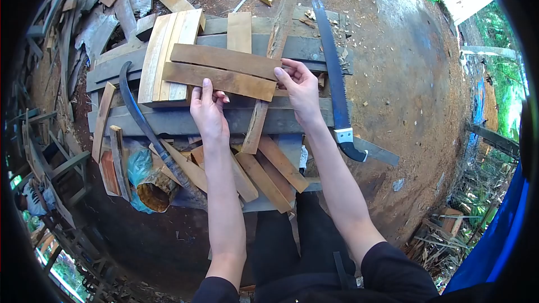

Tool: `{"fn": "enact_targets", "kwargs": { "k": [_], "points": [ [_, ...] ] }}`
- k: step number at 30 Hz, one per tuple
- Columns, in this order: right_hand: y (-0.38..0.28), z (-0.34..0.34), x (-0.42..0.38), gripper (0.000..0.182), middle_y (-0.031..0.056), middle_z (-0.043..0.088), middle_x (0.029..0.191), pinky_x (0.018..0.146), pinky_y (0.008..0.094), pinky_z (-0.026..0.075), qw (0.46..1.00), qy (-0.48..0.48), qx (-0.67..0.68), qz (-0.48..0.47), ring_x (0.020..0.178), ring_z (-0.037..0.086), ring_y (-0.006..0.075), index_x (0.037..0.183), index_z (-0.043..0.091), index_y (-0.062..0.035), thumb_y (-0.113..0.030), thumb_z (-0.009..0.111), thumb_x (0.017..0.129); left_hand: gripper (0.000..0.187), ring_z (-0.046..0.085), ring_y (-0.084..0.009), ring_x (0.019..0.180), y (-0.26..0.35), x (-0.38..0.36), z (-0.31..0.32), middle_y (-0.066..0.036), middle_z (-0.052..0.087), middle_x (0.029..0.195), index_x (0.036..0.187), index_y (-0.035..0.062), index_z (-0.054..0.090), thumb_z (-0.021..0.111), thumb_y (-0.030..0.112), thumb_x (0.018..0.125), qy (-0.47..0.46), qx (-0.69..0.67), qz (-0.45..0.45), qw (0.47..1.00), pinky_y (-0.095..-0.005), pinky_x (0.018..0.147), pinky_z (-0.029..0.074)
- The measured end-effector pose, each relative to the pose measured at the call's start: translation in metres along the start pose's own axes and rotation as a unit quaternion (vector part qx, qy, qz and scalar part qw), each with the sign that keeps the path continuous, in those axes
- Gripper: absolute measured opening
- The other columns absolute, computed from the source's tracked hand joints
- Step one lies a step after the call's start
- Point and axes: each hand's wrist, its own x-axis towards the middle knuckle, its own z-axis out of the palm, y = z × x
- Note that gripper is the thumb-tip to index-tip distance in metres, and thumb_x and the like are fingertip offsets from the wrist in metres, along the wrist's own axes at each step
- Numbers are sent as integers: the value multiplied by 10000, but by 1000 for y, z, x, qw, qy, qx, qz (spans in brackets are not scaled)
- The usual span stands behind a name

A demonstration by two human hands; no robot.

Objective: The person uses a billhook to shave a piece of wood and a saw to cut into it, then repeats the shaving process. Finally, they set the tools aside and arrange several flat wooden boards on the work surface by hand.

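Note:
Two thin brown wooden slats lie side by side above the bench, a narrow dark gap between them. My left hand [210, 111] pinches the lower slat [224, 79] along its near edge, thumb on top and fingers beneath. At the right end, my right hand [300, 90] is closed with its thumb over the place where the upper slat [222, 59] and the lower one meet; its other fingers are partly hidden. Behind the slats' left part sits a stack of pale boards [163, 50]. A narrow rough stick [283, 17] runs under their right end.
A handsaw [335, 73] lies right of the slats. Left is a curved dark blade [135, 101] with a long handle. Cut wood pieces [264, 177], a hollow round log [154, 193] and a blue plastic bag [138, 165] are nearer me. Scrap wood [101, 28] is piled far left.

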Motion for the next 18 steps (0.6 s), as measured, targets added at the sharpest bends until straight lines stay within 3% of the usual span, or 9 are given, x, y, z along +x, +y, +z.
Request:
{"fn": "enact_targets", "kwargs": {
  "k": [12,18],
  "points": [
    [0,-3,-7,281,39,680,915,747,229,536,1000,-20,23,8,801,624,70,1145,613,29,-84,722,913,159,559,-86,670,2,2,-3,-13,605,841,1055,47,587,594,201,1018,-4,30,5,1000,-229,577,488],
    [-3,4,-17,302,44,669,872,710,233,537,998,21,-48,-19,774,617,70,1154,609,30,-137,717,927,153,581,-94,652,3,0,-4,-19,619,830,1014,41,597,606,194,1010,-5,50,3,999,-225,566,481]
  ]
}}
